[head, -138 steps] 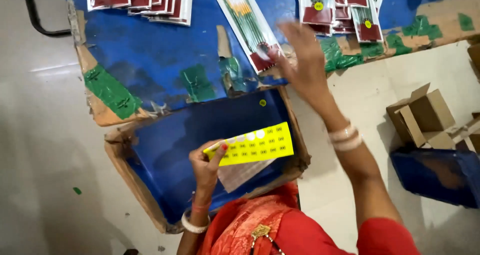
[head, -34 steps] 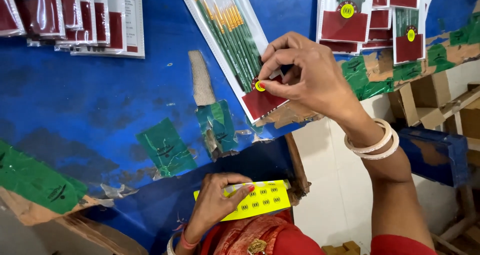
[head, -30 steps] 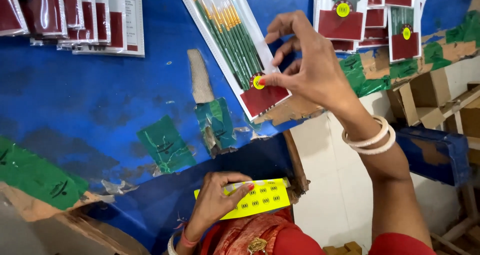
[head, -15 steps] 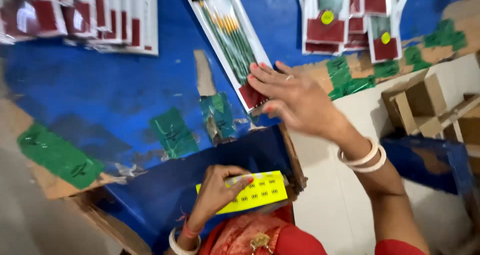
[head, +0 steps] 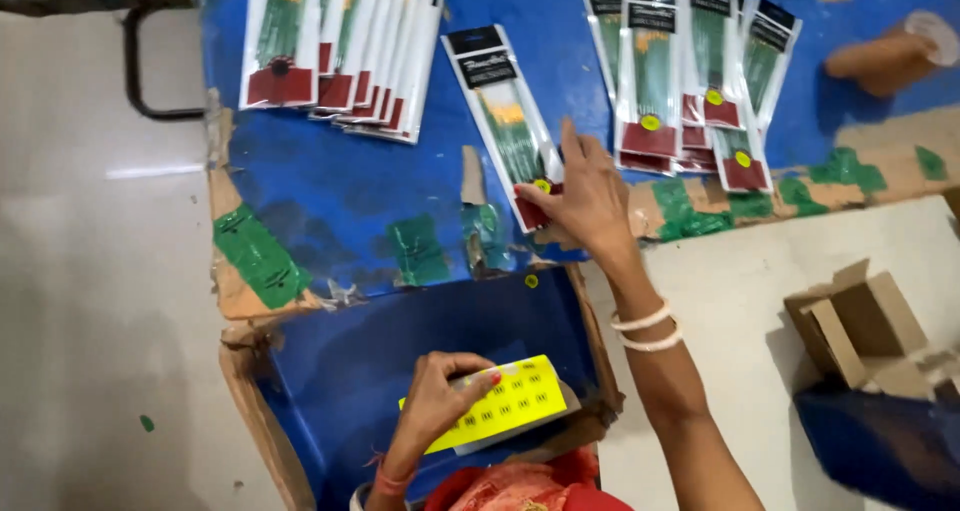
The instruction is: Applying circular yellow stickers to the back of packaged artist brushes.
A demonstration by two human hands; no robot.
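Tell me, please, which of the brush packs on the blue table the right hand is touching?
The single pack lying alone between the two fanned stacks; the right hand rests on its red lower end, where a yellow round sticker sits.

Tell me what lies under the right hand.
The right hand rests on the red lower end of a brush packet bearing a round yellow sticker. The packet's bottom corner is covered by the fingers.
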